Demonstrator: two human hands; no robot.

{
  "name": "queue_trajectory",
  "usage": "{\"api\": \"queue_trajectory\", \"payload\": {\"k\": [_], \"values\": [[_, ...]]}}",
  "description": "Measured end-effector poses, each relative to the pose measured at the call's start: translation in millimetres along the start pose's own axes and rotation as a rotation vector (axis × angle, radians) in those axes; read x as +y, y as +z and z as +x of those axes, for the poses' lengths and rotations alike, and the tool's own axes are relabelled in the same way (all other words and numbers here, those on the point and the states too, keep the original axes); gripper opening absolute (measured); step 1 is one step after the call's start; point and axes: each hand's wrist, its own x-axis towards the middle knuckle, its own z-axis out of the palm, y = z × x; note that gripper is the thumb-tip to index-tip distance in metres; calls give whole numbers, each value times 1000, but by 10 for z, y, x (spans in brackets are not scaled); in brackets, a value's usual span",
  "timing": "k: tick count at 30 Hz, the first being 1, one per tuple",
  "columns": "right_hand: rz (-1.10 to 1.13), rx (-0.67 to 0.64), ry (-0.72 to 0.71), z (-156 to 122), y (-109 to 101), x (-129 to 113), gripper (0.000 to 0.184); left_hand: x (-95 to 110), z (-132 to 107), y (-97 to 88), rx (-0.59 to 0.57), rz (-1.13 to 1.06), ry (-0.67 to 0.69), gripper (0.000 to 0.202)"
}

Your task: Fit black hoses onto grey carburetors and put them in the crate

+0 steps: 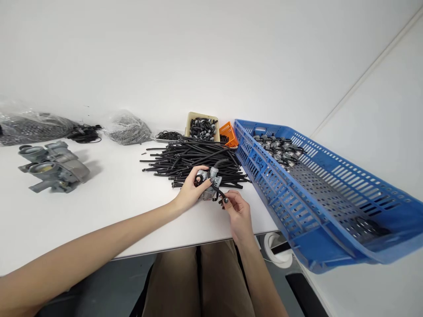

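Observation:
My left hand grips a small grey metal carburetor on the white table, fingers wrapped over its top. My right hand pinches a short black rubber hose that runs up to the carburetor's side. A second black hose curves off the top of the part. Just behind both hands lies a heap of black rubber hoses.
A tilted blue slotted crate with several finished carburetors stands at the right. Behind the hoses sit a beige tray of clamps and an orange basket. Grey carburetors and plastic bags of parts lie at the left.

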Motion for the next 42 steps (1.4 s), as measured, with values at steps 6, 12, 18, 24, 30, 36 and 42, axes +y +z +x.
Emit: {"api": "queue_trajectory", "payload": {"k": [6, 12, 18, 24, 30, 36, 42], "values": [[-14, -18, -12, -13, 12, -3, 27, -19, -11, 1, -33, -26, -36, 58], [-50, 16, -83, -42, 23, -51, 27, 13, -46, 51, -73, -99, -67, 60], [-97, -10, -67, -31, 21, -31, 19, 19, -67, 41, -53, -145, -88, 61], [-159, 73, -17, 20, 31, 58, 15, 44, -109, 38, -67, -98, -72, 60], [6, 89, -14, 1, 86, 19, 40, 32, -87, 9, -37, -22, 4, 56], [110, -45, -51, -105, 247, -38, 83, -69, -132, -33, -121, 289, 218, 53], [-189, 34, -209, -421, -223, -237, 72, -99, -219, -122, -322, 352, 304, 79]]}}
